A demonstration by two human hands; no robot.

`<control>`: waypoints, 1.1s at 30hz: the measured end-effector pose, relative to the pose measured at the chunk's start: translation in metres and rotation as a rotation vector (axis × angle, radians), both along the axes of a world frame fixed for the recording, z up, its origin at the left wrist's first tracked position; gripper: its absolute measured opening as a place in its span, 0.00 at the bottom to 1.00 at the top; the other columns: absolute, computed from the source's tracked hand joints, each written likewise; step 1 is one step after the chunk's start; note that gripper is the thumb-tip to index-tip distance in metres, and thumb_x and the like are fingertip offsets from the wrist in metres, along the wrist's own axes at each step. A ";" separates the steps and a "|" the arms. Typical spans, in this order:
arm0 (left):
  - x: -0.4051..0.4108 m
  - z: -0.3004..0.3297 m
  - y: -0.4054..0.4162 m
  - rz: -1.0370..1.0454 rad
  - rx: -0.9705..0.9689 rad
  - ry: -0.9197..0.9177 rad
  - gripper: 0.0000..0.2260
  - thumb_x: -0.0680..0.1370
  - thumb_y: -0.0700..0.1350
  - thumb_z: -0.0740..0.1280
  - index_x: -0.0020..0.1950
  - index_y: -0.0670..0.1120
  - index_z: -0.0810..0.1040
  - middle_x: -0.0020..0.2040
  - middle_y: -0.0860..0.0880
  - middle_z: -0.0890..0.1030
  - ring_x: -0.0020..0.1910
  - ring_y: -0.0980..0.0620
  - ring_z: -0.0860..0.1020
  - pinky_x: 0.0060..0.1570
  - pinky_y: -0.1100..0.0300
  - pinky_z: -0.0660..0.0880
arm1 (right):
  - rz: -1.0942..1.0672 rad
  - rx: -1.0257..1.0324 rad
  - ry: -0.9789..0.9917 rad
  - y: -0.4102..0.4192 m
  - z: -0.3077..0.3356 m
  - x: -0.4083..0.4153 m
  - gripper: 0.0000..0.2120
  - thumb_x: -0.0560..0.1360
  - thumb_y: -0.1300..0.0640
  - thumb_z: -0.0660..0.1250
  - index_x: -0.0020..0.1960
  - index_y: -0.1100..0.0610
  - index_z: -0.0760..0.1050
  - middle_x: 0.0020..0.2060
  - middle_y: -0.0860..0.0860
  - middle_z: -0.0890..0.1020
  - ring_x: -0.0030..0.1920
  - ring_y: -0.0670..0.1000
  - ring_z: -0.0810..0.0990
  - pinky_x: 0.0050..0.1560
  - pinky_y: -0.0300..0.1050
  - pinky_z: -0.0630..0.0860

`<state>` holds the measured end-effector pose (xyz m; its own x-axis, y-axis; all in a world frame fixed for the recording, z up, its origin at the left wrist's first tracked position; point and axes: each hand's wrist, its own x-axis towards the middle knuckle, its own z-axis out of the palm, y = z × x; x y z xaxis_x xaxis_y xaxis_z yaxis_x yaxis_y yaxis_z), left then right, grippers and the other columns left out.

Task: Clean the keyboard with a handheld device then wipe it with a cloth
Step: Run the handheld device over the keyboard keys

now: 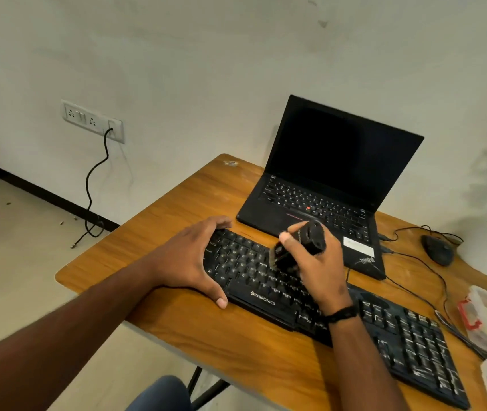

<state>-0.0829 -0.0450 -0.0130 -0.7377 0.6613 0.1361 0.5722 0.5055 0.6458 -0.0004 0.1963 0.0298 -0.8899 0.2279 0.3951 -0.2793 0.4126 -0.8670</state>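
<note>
Two bare arms are reaching out from the bottom of the view toward a black keyboard (pixel 337 310) that is lying slantwise on a wooden table (pixel 159 232). The left hand (pixel 190 259) is resting on the keyboard's left end, with its fingers spread and mostly straight, the thumb along the near edge and the fingertips over the far edge. It looks like it is keeping the keyboard from sliding. The right hand (pixel 315 262) is gripping a small black cleaning device (pixel 298 247), fingers curled tight around it, with the brush end pointing down and touching the middle keys. So the cleaning step seems to be going on, and no cloth is showing that I can be sure of.

What could go wrong? If the brush is pushing too hard, a key cap might be popping loose. If the left hand lets go, the keyboard could be sliding toward the open laptop (pixel 325 179) just behind it. The keyboard's right end is sitting near the table's edge, so a big shove might tip it off.
</note>
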 end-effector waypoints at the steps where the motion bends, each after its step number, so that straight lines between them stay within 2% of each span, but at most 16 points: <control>1: 0.000 0.000 0.000 -0.005 0.006 -0.004 0.65 0.50 0.72 0.81 0.80 0.59 0.52 0.76 0.61 0.63 0.74 0.60 0.64 0.75 0.53 0.63 | -0.004 0.019 0.009 -0.001 -0.001 0.000 0.09 0.74 0.55 0.73 0.47 0.59 0.77 0.38 0.52 0.83 0.39 0.49 0.84 0.40 0.45 0.82; 4: 0.000 0.001 0.001 0.005 0.013 -0.020 0.66 0.48 0.73 0.80 0.79 0.60 0.51 0.76 0.62 0.65 0.74 0.60 0.65 0.75 0.51 0.64 | -0.024 0.114 -0.017 -0.006 -0.004 -0.001 0.12 0.73 0.47 0.73 0.47 0.54 0.77 0.37 0.51 0.83 0.35 0.50 0.83 0.36 0.45 0.80; 6: 0.001 0.001 0.001 0.013 0.008 -0.026 0.66 0.48 0.73 0.80 0.79 0.61 0.51 0.76 0.62 0.65 0.75 0.59 0.65 0.75 0.50 0.64 | -0.002 0.198 -0.045 -0.011 -0.007 0.000 0.08 0.73 0.48 0.73 0.46 0.51 0.78 0.36 0.50 0.82 0.34 0.51 0.81 0.33 0.47 0.79; 10: 0.002 0.002 0.001 0.003 -0.004 -0.019 0.65 0.50 0.70 0.82 0.79 0.59 0.51 0.76 0.61 0.65 0.73 0.60 0.64 0.74 0.56 0.63 | 0.096 0.189 -0.113 -0.009 -0.008 -0.001 0.06 0.73 0.56 0.73 0.42 0.59 0.79 0.34 0.54 0.83 0.30 0.51 0.80 0.28 0.43 0.74; 14: 0.001 -0.001 0.001 0.007 0.014 -0.011 0.65 0.49 0.70 0.82 0.79 0.58 0.53 0.75 0.60 0.67 0.72 0.60 0.66 0.72 0.59 0.63 | -0.053 0.258 -0.022 -0.009 -0.011 -0.005 0.13 0.73 0.50 0.72 0.43 0.60 0.77 0.33 0.56 0.81 0.31 0.56 0.79 0.28 0.47 0.75; 18: 0.000 -0.003 0.002 0.000 0.014 -0.006 0.65 0.49 0.71 0.81 0.79 0.58 0.52 0.75 0.58 0.68 0.72 0.58 0.67 0.72 0.57 0.65 | 0.119 0.215 -0.110 -0.004 -0.009 -0.003 0.15 0.74 0.55 0.72 0.45 0.67 0.76 0.34 0.61 0.82 0.25 0.53 0.78 0.23 0.40 0.70; 22: -0.002 -0.005 0.003 -0.008 0.023 0.000 0.65 0.48 0.72 0.80 0.78 0.59 0.52 0.74 0.59 0.68 0.72 0.58 0.68 0.71 0.56 0.66 | -0.053 0.350 0.030 -0.007 -0.014 -0.008 0.18 0.73 0.48 0.71 0.43 0.65 0.75 0.35 0.60 0.81 0.32 0.60 0.80 0.28 0.50 0.76; 26: -0.001 -0.005 0.002 0.000 0.017 0.002 0.65 0.48 0.71 0.81 0.78 0.59 0.52 0.74 0.59 0.69 0.71 0.58 0.68 0.71 0.56 0.66 | 0.128 0.273 -0.057 -0.005 -0.012 -0.008 0.16 0.73 0.53 0.72 0.45 0.67 0.76 0.36 0.61 0.82 0.31 0.60 0.80 0.25 0.44 0.72; 30: -0.001 -0.005 0.003 0.002 0.017 -0.004 0.65 0.47 0.73 0.80 0.78 0.59 0.53 0.74 0.58 0.69 0.71 0.56 0.68 0.72 0.52 0.68 | -0.080 0.378 0.039 -0.008 -0.013 -0.008 0.18 0.72 0.49 0.71 0.45 0.65 0.76 0.39 0.60 0.81 0.38 0.59 0.80 0.35 0.56 0.78; 33: 0.000 -0.003 0.002 0.005 0.008 -0.001 0.65 0.48 0.72 0.80 0.78 0.59 0.53 0.74 0.58 0.68 0.71 0.56 0.68 0.71 0.53 0.67 | 0.135 0.279 -0.073 -0.007 -0.010 -0.006 0.13 0.73 0.53 0.72 0.45 0.64 0.78 0.38 0.60 0.83 0.35 0.58 0.82 0.28 0.49 0.77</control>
<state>-0.0833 -0.0426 -0.0164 -0.7410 0.6566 0.1407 0.5693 0.5031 0.6502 -0.0066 0.1891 0.0193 -0.9329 -0.0030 0.3600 -0.2895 0.6008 -0.7451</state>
